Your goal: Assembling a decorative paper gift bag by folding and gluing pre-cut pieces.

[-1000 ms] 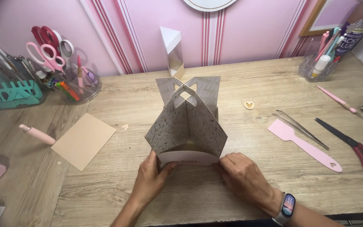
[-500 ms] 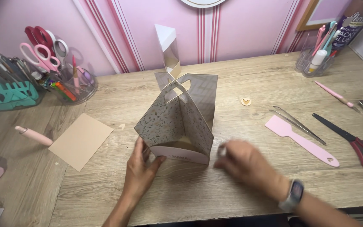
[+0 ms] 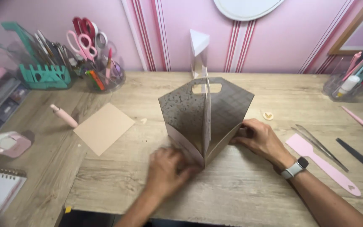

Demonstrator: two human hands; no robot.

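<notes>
Wooden desk [image 3: 106, 185], pink striped wall.
Left hand [image 3: 169, 170] and right hand [image 3: 259, 138], fingers curled, grip the speckled paper bag [image 3: 190, 113] at its base.

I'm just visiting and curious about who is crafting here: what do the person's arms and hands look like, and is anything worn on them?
Both forearms are bare, with no sleeves or gloves in view. The right hand has a smartwatch at the wrist, with a dark square face on a light grey band. The left hand is blurred; no ring or band shows on it.
</notes>
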